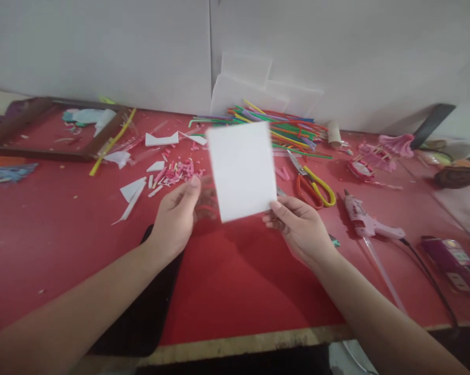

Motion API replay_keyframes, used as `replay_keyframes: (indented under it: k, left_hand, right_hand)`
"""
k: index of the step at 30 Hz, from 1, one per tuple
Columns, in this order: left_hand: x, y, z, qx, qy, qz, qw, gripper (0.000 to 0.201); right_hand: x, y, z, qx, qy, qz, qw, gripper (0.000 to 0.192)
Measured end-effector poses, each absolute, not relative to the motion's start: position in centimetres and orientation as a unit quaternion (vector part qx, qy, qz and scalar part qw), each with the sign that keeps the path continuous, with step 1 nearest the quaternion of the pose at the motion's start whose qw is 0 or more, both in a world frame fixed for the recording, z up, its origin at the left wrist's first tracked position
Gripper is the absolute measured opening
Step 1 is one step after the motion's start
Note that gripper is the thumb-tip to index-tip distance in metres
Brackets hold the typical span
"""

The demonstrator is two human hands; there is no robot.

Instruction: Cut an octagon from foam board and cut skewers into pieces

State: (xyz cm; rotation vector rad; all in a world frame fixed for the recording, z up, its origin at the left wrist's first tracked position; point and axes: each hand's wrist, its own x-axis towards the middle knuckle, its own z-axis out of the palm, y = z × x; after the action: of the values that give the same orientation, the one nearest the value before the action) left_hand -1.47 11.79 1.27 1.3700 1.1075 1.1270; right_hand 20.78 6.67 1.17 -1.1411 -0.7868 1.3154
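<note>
- White card [241,169] hangs above the red desk [63,229], between both hands.
- Left hand [176,216], fingers curled, is just beside the card's lower left edge; contact is too blurred to tell.
- Right hand [299,226] pinches the card's lower right corner.
- Scissors [313,183] and a pink glue gun [365,221] lie to the right.

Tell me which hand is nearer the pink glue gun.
Right. The right hand holds the white card just left of the glue gun; the left hand is farther left.

1 white card [241,171], 2 scissors [312,183]
</note>
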Motion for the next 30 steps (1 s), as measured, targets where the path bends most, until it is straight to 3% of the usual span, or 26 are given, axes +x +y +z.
replay_keyframes:
  k: [5,7,9,11,13,15,19,22,24,27,30]
  left_hand:
    - [-2.0,12.3,1.5,0.584,0.474,0.473,0.459,0.031]
    - [-2.5,12.7,1.9,0.614,0.475,0.455,0.436,0.040]
    - [-3.2,13.1,2.2,0.660,0.467,0.421,0.412,0.044]
    - [-3.9,13.6,2.3,0.739,0.434,0.351,0.377,0.032]
    - [-4.7,14.1,1.8,0.881,0.369,0.188,0.228,0.045]
    - [-5.5,14.5,1.1,0.915,0.370,0.103,0.125,0.058]
    - [-6.6,15.2,0.2,0.886,0.447,0.111,0.046,0.077]
    - [-6.1,15.1,0.9,0.832,0.501,0.216,0.098,0.074]
    - [-5.0,14.6,1.7,0.774,0.505,0.311,0.223,0.066]
    - [-3.2,13.5,2.2,0.731,0.478,0.350,0.338,0.061]
    - [-2.3,12.3,2.0,0.627,0.453,0.441,0.456,0.083]
  right_hand:
    - [20.6,7.0,1.1,-0.485,-0.275,0.520,0.647,0.027]
    - [21.0,7.1,1.1,-0.476,-0.265,0.496,0.676,0.024]
    - [21.5,7.2,1.1,-0.471,-0.266,0.483,0.688,0.020]
    - [22.0,7.2,1.0,-0.472,-0.274,0.482,0.686,0.018]
    - [22.2,7.2,1.0,-0.473,-0.279,0.488,0.678,0.018]
    - [22.1,7.2,1.1,-0.472,-0.278,0.493,0.676,0.017]
    - [21.8,7.0,1.2,-0.467,-0.282,0.500,0.673,0.017]
    - [21.6,6.9,1.1,-0.480,-0.328,0.494,0.646,0.019]
    - [21.3,6.7,1.0,-0.497,-0.386,0.489,0.603,0.021]
    - [20.8,6.3,1.1,-0.509,-0.469,0.499,0.522,0.027]
    - [20.9,6.0,1.2,-0.532,-0.530,0.474,0.459,0.033]
